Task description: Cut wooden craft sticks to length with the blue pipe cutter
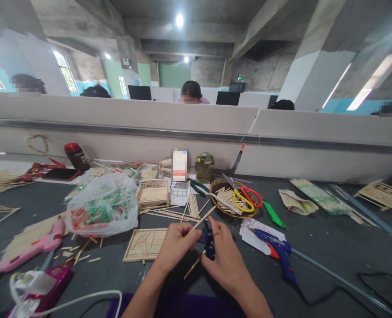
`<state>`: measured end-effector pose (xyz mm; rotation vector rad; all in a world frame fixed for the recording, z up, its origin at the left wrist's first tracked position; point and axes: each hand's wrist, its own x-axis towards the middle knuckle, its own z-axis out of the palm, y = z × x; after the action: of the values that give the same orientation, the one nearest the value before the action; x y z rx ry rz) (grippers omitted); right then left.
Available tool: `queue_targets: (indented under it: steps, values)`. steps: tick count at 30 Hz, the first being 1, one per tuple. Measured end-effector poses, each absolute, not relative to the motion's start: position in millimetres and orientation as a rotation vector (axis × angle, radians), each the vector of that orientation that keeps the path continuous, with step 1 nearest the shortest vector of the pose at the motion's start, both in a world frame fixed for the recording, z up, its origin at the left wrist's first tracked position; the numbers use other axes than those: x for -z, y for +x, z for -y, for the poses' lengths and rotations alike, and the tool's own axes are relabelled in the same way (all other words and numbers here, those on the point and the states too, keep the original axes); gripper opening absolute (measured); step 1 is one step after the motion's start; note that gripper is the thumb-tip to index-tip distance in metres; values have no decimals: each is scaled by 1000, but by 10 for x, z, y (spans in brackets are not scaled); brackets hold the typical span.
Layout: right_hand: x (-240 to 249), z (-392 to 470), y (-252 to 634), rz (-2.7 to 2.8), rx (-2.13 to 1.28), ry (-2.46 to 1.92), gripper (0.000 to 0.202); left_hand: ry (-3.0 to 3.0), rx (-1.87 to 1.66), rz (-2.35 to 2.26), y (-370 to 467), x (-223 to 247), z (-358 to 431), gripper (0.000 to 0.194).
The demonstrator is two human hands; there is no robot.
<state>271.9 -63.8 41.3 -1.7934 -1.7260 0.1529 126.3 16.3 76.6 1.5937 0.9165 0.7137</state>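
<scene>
My left hand (pixel 179 245) is closed on a thin wooden stick (pixel 204 217), which slants up to the right past my fingers. My right hand (pixel 225 258) grips a dark blue hand tool (pixel 209 247); its exact kind is mostly hidden by my fingers. The stick meets the tool's upper part. Below the two hands, a second thin stick (pixel 192 268) slants down toward the left. Just left of my left hand lies a small wooden stick panel (pixel 129 254) with short pieces on it. A round basket (pixel 216 211) of short sticks, with scissors (pixel 245 201) on top, stands beyond my right hand.
A blue glue gun (pixel 278 249) rests on white paper at right, and a pink glue gun (pixel 47 243) lies at left. Also around are a plastic bag (pixel 105 205), a power strip (pixel 58 282), a green-lidded jar (pixel 205 167) and a green-handled knife (pixel 274 215). Several people sit behind the partition (pixel 133 110).
</scene>
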Motion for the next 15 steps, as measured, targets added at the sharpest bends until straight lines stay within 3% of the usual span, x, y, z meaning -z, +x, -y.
queue_targets:
  steps: [3,6,10,15]
  values:
    - [-390,631,2804,1830,-175,-1795,82,1572,-755,-967,1230,-740,-238,40]
    - [-414,622,2846,1828,-155,-1782,71,1498,-829,-887,1212,-741,-265,43]
    - [-495,628,2862,1740,-137,-1738,62,1220,-948,-715,1180,-770,-259,29]
    - [-504,627,2874,1750,-167,-1704,68,1202,-976,-674,1152,-755,-269,24]
